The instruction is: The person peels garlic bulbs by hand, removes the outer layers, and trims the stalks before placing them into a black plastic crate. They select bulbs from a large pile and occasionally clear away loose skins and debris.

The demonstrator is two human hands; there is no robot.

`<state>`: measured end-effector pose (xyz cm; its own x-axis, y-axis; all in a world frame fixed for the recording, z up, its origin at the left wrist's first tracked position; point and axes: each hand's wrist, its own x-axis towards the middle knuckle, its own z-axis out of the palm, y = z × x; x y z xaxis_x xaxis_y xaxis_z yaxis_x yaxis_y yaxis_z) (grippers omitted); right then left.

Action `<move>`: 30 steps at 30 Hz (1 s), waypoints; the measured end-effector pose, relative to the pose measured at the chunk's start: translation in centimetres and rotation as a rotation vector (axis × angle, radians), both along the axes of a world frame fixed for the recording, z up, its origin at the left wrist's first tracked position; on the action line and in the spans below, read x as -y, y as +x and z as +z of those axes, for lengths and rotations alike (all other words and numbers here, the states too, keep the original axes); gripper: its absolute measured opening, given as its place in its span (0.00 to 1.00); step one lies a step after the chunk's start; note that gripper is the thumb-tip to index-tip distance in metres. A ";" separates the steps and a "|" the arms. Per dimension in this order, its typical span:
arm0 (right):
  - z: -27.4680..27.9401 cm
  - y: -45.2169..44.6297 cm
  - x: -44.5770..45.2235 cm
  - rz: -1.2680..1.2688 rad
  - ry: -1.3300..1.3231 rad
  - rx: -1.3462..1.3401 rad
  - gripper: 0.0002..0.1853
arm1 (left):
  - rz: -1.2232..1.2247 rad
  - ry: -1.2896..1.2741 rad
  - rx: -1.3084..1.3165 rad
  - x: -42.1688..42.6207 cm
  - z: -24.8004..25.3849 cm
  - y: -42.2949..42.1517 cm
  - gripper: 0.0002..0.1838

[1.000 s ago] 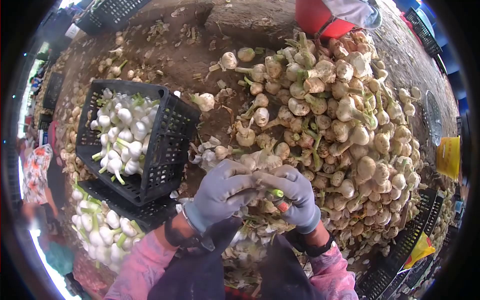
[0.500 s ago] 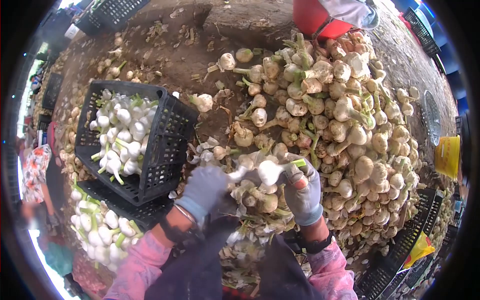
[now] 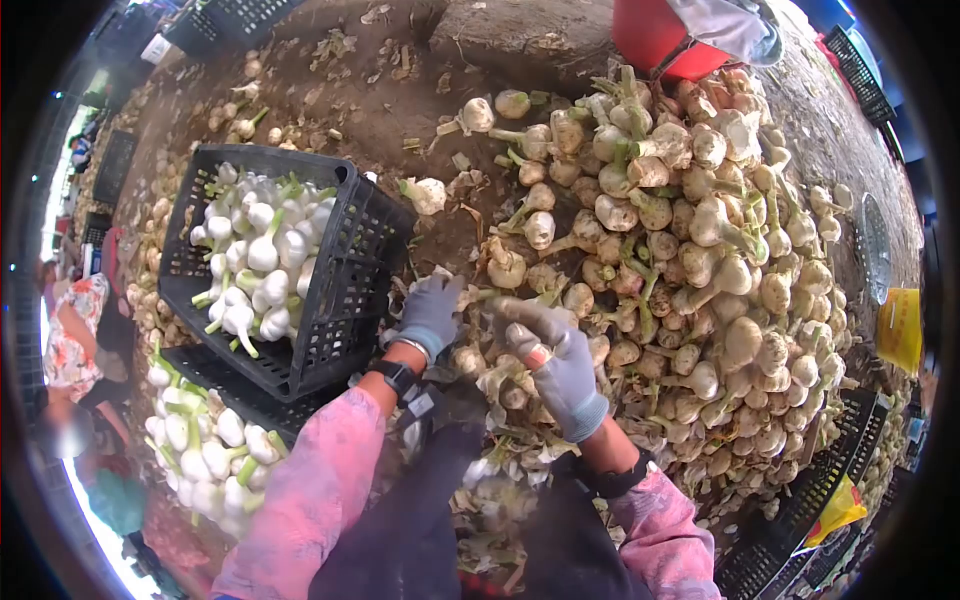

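My left hand (image 3: 430, 318), in a grey glove, reaches down beside the crate's right side. Its fingers are curled, and what they close on is hidden at the fingertips. My right hand (image 3: 562, 365), also gloved, is close by to the right. Its fingers and thumb are apart and point left over garlic and loose skins, with no bulb visible in them; the fingertips are slightly blurred. Unpeeled garlic bulbs (image 3: 700, 270) with stems lie heaped to the right. Clean white garlic bulbs (image 3: 262, 255) fill part of the tilted black crate (image 3: 325, 290) at the left.
More white garlic (image 3: 215, 450) lies at the lower left, beside another black crate (image 3: 235, 385). A red bucket (image 3: 668, 45) stands at the top, and a yellow container (image 3: 900, 330) at the right. Another person (image 3: 78, 330) is at the far left.
The white garlic bulb that was in my right hand is gone from it. My right hand has moved left, and my left hand has risen slightly. A white bulb now tops the crate's pile.
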<state>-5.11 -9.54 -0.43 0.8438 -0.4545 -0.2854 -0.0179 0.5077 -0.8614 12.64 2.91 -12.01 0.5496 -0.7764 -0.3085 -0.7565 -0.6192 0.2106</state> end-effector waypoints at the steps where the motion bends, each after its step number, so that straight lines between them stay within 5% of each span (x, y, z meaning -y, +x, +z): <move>1: -1.2 -0.6 -0.3 0.014 -0.007 -0.028 0.20 | 0.064 0.010 -0.041 0.4 0.1 0.4 0.30; 4: -1.9 -0.9 -0.6 -0.076 0.229 -0.370 0.18 | 0.228 -0.132 -0.102 0.3 1.9 0.1 0.34; 9: -3.2 -0.3 -0.9 -0.148 0.340 -0.274 0.13 | 0.041 -0.521 -0.226 0.3 9.0 -4.1 0.32; 12: -2.4 -1.1 -0.7 -0.149 0.065 -0.208 0.15 | -0.142 -0.482 -0.177 1.2 11.6 -6.4 0.32; 16: -1.8 -2.1 -0.2 -0.121 0.075 -0.124 0.19 | -0.137 -0.520 -0.424 1.2 11.9 -6.2 0.35; 25: -0.3 -2.8 -0.7 -0.113 0.251 -0.057 0.16 | -0.130 -0.628 -0.501 1.1 13.3 -6.2 0.34; 30: -1.0 -3.0 -1.5 -0.151 0.226 -0.055 0.13 | 0.054 -0.671 -0.845 0.6 14.0 -6.2 0.35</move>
